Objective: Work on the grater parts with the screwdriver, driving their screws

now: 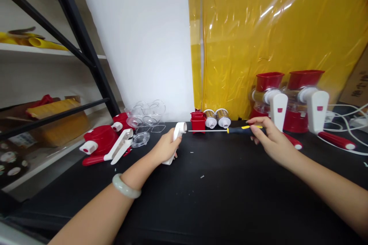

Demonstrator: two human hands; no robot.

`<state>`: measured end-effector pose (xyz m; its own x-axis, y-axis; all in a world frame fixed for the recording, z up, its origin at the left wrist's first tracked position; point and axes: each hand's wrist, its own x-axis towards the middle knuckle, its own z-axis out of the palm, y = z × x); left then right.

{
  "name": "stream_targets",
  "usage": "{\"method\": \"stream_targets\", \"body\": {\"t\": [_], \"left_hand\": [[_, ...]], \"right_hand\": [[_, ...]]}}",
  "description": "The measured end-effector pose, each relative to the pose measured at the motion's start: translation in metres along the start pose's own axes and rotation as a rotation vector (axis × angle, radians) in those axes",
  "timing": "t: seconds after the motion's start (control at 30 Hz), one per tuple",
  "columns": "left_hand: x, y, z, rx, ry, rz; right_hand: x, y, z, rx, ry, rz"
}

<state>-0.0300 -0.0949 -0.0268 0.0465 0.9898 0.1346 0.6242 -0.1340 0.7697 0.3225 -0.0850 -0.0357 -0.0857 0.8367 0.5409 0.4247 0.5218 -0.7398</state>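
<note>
My left hand (pixel 167 146) is closed around a white plastic crank arm (pixel 178 131), its round socket facing right. In my right hand (pixel 268 134) is a long screwdriver (pixel 239 130) with a dark blue and yellow handle, gripped by the fingertips. Its thin shaft lies level and points left, and the tip meets the mouth of the crank arm's socket. Whether a screw sits at the tip is too small to tell. Below the hands, two small screws (pixel 202 176) lie on the black table (pixel 230 203).
Two assembled red-and-white rotary graters (pixel 305 103) stand at right beside white cables (pixel 347 116). Behind my hands are red pushers (pixel 197 121) and grater drums (pixel 222 118). Red bodies (pixel 101 139), a handle (pixel 93 160) and clear plastic parts (pixel 146 115) lie left, near a metal-framed shelf (pixel 77 23).
</note>
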Motion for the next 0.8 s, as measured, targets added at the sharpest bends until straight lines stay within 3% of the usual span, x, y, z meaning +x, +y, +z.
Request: {"method": "stream_targets", "body": {"t": [0.13, 0.33, 0.47, 0.57, 0.8], "left_hand": [[-0.0002, -0.0005, 0.0001, 0.006, 0.002, -0.006], [-0.0014, -0.0001, -0.0003, 0.01, -0.006, -0.018], [0.0005, -0.0015, -0.0011, -0.006, 0.017, -0.025], [0.0013, -0.0012, -0.0019, -0.014, 0.022, -0.03], [0.0019, 0.0015, -0.0054, -0.031, 0.053, -0.054]], "right_hand": [[0.0028, -0.0031, 0.0007, 0.118, 0.065, -0.107], [-0.0005, -0.0018, 0.0041, 0.281, -0.032, 0.068], [-0.0033, -0.0055, 0.0005, 0.003, -0.167, 0.169], [-0.0023, -0.0059, -0.0025, -0.132, -0.179, 0.086], [-0.0011, -0.0042, 0.0017, -0.047, -0.112, -0.092]]}}
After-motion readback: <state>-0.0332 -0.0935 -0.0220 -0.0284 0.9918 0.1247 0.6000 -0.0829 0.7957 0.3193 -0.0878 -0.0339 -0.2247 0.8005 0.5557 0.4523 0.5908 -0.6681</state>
